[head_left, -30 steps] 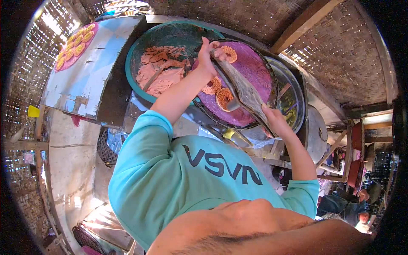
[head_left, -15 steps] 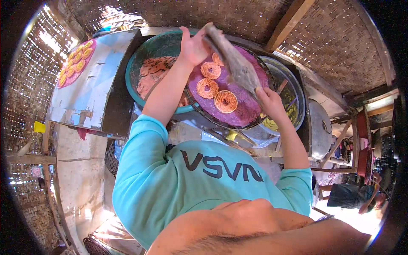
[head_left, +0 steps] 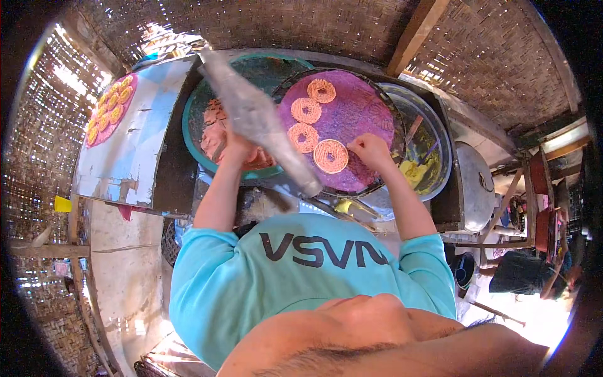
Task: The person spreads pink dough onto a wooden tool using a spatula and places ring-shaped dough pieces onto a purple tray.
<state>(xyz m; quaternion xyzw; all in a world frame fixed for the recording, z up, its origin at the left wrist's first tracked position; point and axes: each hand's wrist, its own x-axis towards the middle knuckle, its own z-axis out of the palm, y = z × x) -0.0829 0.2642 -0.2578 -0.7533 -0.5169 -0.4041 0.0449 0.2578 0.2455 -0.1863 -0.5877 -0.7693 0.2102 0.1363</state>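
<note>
A long greyish wooden tool (head_left: 251, 110), wide in the middle with narrow ends, slants blurred over the gap between the green basin (head_left: 188, 129) and the round purple-covered tray (head_left: 361, 103). My left hand (head_left: 237, 147) is down in the basin at the pink dough (head_left: 215, 129); its fingers are hidden. On the tray lie several coiled ring-shaped dough pieces (head_left: 306, 110). The nearest ring (head_left: 330, 156) has a pale round rim. Right beside it, my right hand (head_left: 370, 151) has its fingertips pinched together; what they hold, if anything, is too small to make out.
A blue-and-white worn tabletop (head_left: 141, 141) at the left bears yellow rings on a pink sheet (head_left: 113, 110). Behind the tray's right side stands a clear tub (head_left: 440, 163) with yellow dough. A lidded metal pot (head_left: 474, 188) is farther right. Woven walls enclose the far side.
The wooden tool has swung left, away from the tray, and my right hand has let go of it. My left hand has come down into the basin; my right hand has moved to the nearest ring.
</note>
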